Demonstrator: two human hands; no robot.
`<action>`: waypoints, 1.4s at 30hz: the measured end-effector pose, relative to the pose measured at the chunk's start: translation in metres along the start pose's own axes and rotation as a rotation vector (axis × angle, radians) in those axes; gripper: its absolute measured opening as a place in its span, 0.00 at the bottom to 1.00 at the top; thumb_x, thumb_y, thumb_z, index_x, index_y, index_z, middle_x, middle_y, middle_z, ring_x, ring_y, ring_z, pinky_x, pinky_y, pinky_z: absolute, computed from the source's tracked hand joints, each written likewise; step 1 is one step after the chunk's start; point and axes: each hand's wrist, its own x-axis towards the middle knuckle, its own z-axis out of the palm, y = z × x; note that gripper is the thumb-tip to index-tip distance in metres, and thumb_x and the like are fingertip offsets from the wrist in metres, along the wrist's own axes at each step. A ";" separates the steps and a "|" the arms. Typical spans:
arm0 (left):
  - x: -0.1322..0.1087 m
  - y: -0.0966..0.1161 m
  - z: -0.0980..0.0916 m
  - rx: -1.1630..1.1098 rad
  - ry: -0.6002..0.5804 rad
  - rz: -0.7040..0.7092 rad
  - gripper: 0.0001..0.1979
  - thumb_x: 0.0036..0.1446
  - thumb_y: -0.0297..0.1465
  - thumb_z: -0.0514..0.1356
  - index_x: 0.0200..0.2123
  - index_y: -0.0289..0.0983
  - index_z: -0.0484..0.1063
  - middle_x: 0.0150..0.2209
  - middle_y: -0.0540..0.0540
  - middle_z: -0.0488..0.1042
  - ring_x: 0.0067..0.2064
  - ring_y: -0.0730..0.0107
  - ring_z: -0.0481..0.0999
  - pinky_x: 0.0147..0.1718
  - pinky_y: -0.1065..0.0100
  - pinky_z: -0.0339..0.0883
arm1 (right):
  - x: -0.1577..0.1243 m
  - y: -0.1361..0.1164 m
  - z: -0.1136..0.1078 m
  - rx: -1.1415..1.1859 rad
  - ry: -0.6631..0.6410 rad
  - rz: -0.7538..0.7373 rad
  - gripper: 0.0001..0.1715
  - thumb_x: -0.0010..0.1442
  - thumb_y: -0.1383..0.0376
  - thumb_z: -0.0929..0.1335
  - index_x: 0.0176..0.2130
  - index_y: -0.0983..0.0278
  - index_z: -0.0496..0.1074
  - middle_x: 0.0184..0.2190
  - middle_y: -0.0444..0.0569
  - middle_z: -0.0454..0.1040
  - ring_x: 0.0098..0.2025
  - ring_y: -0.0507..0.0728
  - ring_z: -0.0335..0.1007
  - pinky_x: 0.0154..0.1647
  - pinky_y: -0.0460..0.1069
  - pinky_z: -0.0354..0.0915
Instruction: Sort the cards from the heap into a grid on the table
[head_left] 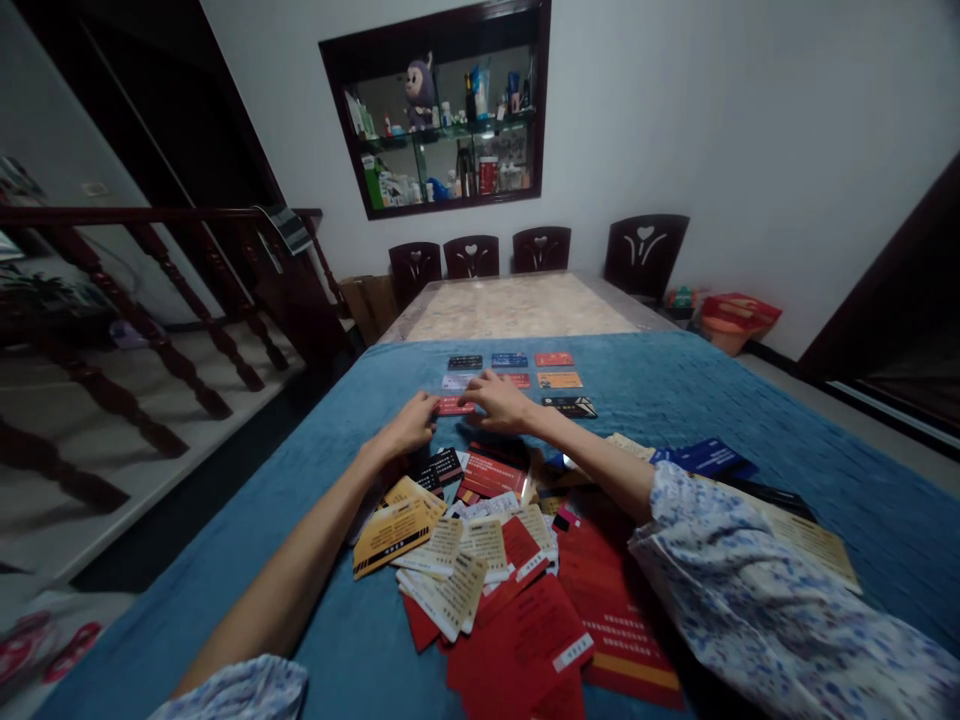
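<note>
A small red card [454,405] lies flat on the blue cloth between my two hands. My left hand [414,425] has its fingers bent together at the card's left end. Over the right end is my right hand [501,403], its fingers spread and fingertips at the card. Around them are rows of cards: a black card [465,362], a blue card [510,360], a red-orange card [553,359], an orange card [560,380], a pale card [456,382] and a black patterned card [568,407]. My right hand partly hides another red card [519,380].
Nearer me is a loose pile of red cards [525,630], yellow cards [397,525] and cream cards [450,590]. Blue packets [709,457] lie at the right. The blue cloth [322,440] covers the table's near part; chairs [541,250] stand beyond.
</note>
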 end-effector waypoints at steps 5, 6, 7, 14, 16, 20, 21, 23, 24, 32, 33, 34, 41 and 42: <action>-0.014 0.002 -0.002 -0.025 0.014 0.050 0.26 0.50 0.19 0.59 0.54 0.35 0.69 0.50 0.41 0.70 0.53 0.60 0.72 0.56 0.62 0.65 | -0.009 -0.019 0.000 0.066 0.077 -0.115 0.18 0.63 0.62 0.67 0.52 0.60 0.75 0.52 0.55 0.73 0.55 0.65 0.58 0.49 0.57 0.57; -0.018 0.003 -0.003 -0.023 0.014 0.059 0.26 0.50 0.19 0.58 0.54 0.36 0.68 0.51 0.41 0.70 0.54 0.60 0.71 0.57 0.62 0.65 | -0.011 -0.023 0.000 0.081 0.096 -0.144 0.17 0.63 0.62 0.67 0.51 0.60 0.76 0.51 0.54 0.73 0.55 0.65 0.58 0.49 0.57 0.56; -0.023 0.003 -0.004 -0.019 0.012 0.068 0.26 0.51 0.19 0.58 0.55 0.36 0.68 0.52 0.41 0.69 0.55 0.60 0.71 0.58 0.62 0.64 | -0.013 -0.028 0.001 0.095 0.109 -0.177 0.16 0.63 0.63 0.67 0.50 0.60 0.76 0.51 0.54 0.74 0.54 0.64 0.58 0.48 0.56 0.56; -0.069 0.007 -0.014 -0.022 0.034 0.110 0.21 0.55 0.20 0.54 0.52 0.35 0.71 0.53 0.40 0.69 0.54 0.61 0.72 0.57 0.62 0.67 | -0.033 -0.062 0.003 0.161 0.155 -0.394 0.12 0.64 0.65 0.66 0.45 0.61 0.78 0.46 0.51 0.76 0.51 0.61 0.57 0.45 0.55 0.54; -0.085 0.009 -0.017 -0.048 0.042 0.123 0.19 0.59 0.23 0.52 0.52 0.36 0.71 0.53 0.39 0.70 0.53 0.62 0.73 0.56 0.62 0.68 | -0.039 -0.071 0.003 0.160 0.142 -0.438 0.10 0.63 0.64 0.68 0.43 0.61 0.78 0.46 0.51 0.77 0.52 0.62 0.57 0.45 0.55 0.54; -0.114 0.011 -0.021 -0.086 0.084 0.126 0.17 0.63 0.29 0.50 0.51 0.38 0.73 0.54 0.40 0.71 0.54 0.61 0.72 0.56 0.61 0.68 | -0.049 -0.089 0.005 0.148 0.135 -0.512 0.15 0.65 0.58 0.66 0.48 0.60 0.76 0.50 0.52 0.75 0.52 0.62 0.58 0.44 0.55 0.54; -0.119 0.012 -0.022 -0.091 0.085 0.131 0.16 0.63 0.29 0.51 0.50 0.38 0.73 0.54 0.40 0.71 0.55 0.61 0.72 0.56 0.61 0.68 | -0.050 -0.093 0.005 0.131 0.127 -0.532 0.15 0.65 0.58 0.66 0.49 0.60 0.75 0.51 0.52 0.75 0.52 0.63 0.58 0.45 0.56 0.54; -0.129 0.014 -0.024 -0.103 0.092 0.133 0.16 0.63 0.30 0.51 0.49 0.40 0.74 0.53 0.41 0.72 0.54 0.62 0.73 0.55 0.63 0.69 | -0.053 -0.098 0.008 0.091 0.108 -0.569 0.16 0.64 0.57 0.67 0.50 0.59 0.74 0.52 0.51 0.75 0.53 0.63 0.58 0.46 0.56 0.54; -0.133 0.016 -0.025 -0.104 0.098 0.128 0.15 0.63 0.30 0.51 0.49 0.40 0.74 0.53 0.41 0.73 0.53 0.62 0.73 0.54 0.63 0.70 | -0.054 -0.100 0.009 0.072 0.098 -0.585 0.16 0.64 0.57 0.67 0.50 0.59 0.74 0.52 0.51 0.75 0.53 0.64 0.58 0.46 0.57 0.54; -0.148 0.028 -0.022 -0.076 0.169 0.242 0.13 0.64 0.29 0.51 0.40 0.37 0.76 0.42 0.41 0.76 0.43 0.65 0.75 0.45 0.63 0.72 | -0.059 -0.088 0.016 0.052 0.089 -0.567 0.12 0.67 0.59 0.65 0.43 0.59 0.76 0.49 0.48 0.78 0.53 0.64 0.58 0.50 0.59 0.50; -0.150 0.029 -0.023 -0.065 0.171 0.275 0.12 0.64 0.28 0.52 0.38 0.36 0.76 0.41 0.41 0.77 0.42 0.65 0.75 0.44 0.63 0.72 | -0.060 -0.086 0.016 0.050 0.098 -0.563 0.11 0.67 0.60 0.65 0.43 0.59 0.76 0.49 0.47 0.78 0.53 0.64 0.58 0.50 0.59 0.49; -0.152 0.031 -0.024 -0.055 0.168 0.308 0.11 0.64 0.28 0.53 0.36 0.36 0.76 0.39 0.41 0.77 0.41 0.65 0.75 0.43 0.63 0.72 | -0.061 -0.084 0.016 0.048 0.106 -0.559 0.11 0.67 0.60 0.65 0.43 0.59 0.76 0.49 0.47 0.78 0.53 0.64 0.58 0.50 0.59 0.49; -0.166 0.032 -0.030 -0.056 0.085 0.376 0.16 0.58 0.29 0.60 0.50 0.35 0.73 0.49 0.39 0.75 0.49 0.59 0.74 0.49 0.57 0.71 | -0.067 -0.073 0.018 0.055 0.141 -0.535 0.12 0.66 0.60 0.65 0.41 0.60 0.77 0.48 0.49 0.78 0.55 0.64 0.57 0.51 0.58 0.48; -0.166 0.032 -0.029 -0.059 0.086 0.371 0.17 0.58 0.29 0.60 0.52 0.36 0.72 0.49 0.39 0.75 0.50 0.58 0.74 0.50 0.56 0.71 | -0.067 -0.071 0.017 0.064 0.138 -0.530 0.11 0.65 0.60 0.66 0.41 0.60 0.77 0.48 0.49 0.78 0.55 0.64 0.57 0.52 0.59 0.48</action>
